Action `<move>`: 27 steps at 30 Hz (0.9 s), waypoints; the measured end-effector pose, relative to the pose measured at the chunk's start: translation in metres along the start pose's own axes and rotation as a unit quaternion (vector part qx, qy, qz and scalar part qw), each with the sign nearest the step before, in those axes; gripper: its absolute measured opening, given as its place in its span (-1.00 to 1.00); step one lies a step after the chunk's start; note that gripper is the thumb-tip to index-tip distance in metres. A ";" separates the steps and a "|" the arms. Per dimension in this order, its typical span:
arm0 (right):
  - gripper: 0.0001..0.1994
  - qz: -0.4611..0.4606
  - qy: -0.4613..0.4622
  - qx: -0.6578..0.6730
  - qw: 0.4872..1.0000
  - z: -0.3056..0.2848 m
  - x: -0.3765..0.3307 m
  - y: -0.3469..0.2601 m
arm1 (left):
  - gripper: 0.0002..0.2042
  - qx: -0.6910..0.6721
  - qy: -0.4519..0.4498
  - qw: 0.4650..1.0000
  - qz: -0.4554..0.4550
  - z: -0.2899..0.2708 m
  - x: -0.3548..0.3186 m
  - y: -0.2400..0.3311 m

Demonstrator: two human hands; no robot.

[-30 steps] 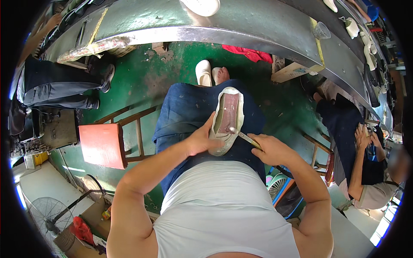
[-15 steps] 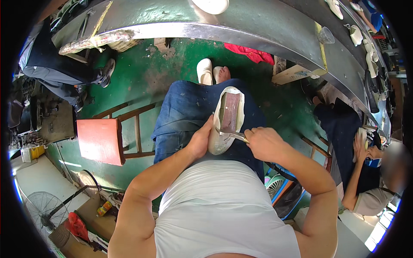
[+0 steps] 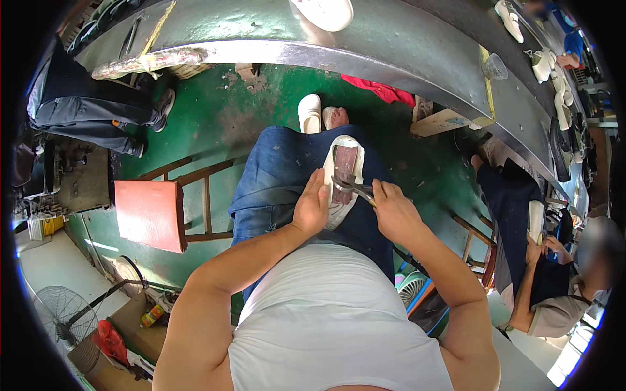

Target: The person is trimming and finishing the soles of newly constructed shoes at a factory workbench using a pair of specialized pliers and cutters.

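We have moved the pincers [image 3: 356,188] up the shoe [image 3: 338,216] to over its opening, so the work sits there. Our right hand [image 3: 395,212] is clamped on their handles; our left hand [image 3: 312,204] lies along the shoe on our lap [image 3: 268,163], its grip unclear.

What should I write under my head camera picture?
Left hand against a white shoe on a blue-clad lap, right hand holding a metal tool at its opening.
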State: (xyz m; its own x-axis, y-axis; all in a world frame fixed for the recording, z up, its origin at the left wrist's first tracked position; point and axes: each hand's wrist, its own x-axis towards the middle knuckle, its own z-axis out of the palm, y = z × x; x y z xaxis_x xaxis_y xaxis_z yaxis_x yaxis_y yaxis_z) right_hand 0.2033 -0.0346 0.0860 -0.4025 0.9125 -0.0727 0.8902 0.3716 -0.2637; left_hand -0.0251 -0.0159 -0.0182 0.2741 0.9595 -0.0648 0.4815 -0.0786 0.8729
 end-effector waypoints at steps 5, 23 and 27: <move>-0.74 0.129 -0.135 0.074 0.980 0.005 -0.006 0.007 | -0.49 0.059 -0.050 0.995 0.067 -0.009 0.005 0.009; -0.55 0.149 -0.181 0.194 0.953 -0.005 0.040 0.028 | -0.33 0.053 -0.211 0.974 -0.062 -0.026 0.001 0.016; -0.56 0.131 -0.157 0.324 0.924 -0.007 0.018 0.009 | -0.25 -0.118 -0.201 0.952 -0.199 -0.034 -0.001 0.009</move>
State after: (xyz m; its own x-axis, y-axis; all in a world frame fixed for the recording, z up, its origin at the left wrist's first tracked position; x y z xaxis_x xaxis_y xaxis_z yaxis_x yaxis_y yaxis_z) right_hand 0.2055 -0.0138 0.0887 -0.3245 0.8240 -0.4644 0.6924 -0.1276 -0.7102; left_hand -0.0498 -0.0085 0.0060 0.4280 0.7156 -0.5520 0.4259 0.3790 0.8215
